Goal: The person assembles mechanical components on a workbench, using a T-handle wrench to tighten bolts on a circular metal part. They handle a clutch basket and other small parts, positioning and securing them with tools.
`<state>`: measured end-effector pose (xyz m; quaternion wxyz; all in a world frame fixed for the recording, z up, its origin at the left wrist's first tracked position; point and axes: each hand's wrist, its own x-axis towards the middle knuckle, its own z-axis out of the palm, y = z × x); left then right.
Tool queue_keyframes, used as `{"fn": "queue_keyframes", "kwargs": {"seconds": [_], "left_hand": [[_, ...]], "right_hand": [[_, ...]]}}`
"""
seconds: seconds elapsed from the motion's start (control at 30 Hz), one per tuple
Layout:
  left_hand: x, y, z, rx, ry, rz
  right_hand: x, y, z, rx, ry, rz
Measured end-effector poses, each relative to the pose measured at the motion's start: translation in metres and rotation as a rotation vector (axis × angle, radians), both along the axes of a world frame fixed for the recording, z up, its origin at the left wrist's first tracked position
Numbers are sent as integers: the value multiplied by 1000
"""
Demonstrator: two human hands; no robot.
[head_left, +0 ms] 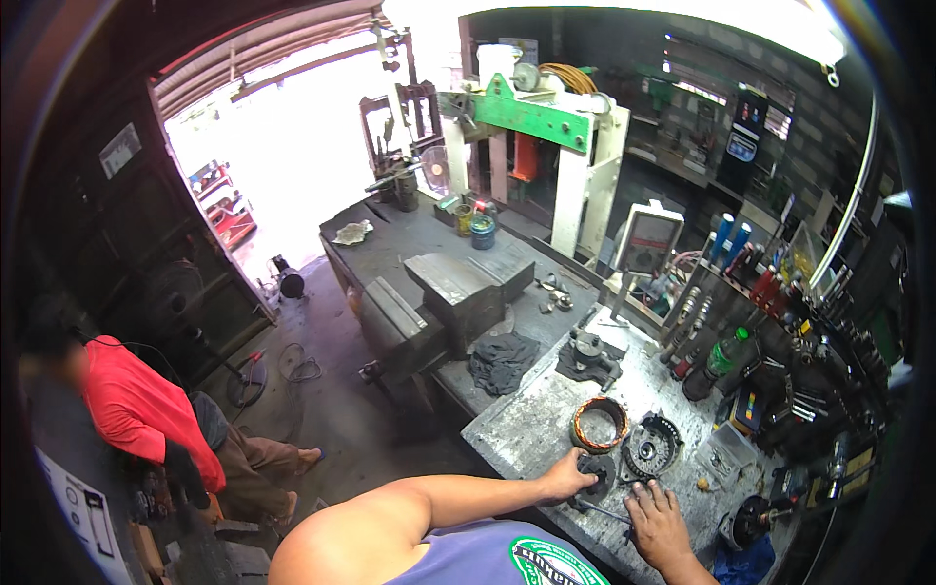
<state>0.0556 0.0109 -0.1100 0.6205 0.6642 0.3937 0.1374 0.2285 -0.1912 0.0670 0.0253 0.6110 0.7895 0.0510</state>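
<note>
Reaching in from the lower edge of the head view, the left hand curls its fingers onto a dark round motor part on the grey workbench, gripping its rim. The right hand lies flat at four o'clock from that part, fingers spread, pressing a thin metal tool. A copper-wound stator ring stands at twelve o'clock of the part; a black end housing sits at two o'clock.

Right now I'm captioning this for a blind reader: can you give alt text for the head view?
A person's left hand rests on a dark round motor part while the right hand presses flat on a grey workbench, beside a copper coil ring and a round housing. A big vise sits behind; another person in red sits left.
</note>
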Motion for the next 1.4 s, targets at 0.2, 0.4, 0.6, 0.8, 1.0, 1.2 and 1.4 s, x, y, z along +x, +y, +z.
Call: {"fn": "queue_keyframes", "kwargs": {"seconds": [0.2, 0.4, 0.6, 0.8, 1.0, 1.2, 1.4], "left_hand": [[0, -6, 16, 124, 102, 42], [7, -7, 22, 132, 72, 90], [11, 5, 25, 190, 78, -17], [6, 3, 17, 209, 19, 0], [8, 3, 22, 230, -4, -11], [9, 4, 14, 117, -80, 8], [5, 10, -2, 212, -44, -6]], "right_hand": [[4, 21, -23, 91, -55, 204], [-4, 19, -42, -111, 240, -205], [-3, 10, -51, 29, 306, 10], [-21, 14, -72, 75, 337, -98], [-33, 19, -63, 30, 475, -312], [-41, 23, -42, -201, 569, -573], [-42, 32, -35, -365, 596, -649]]}}
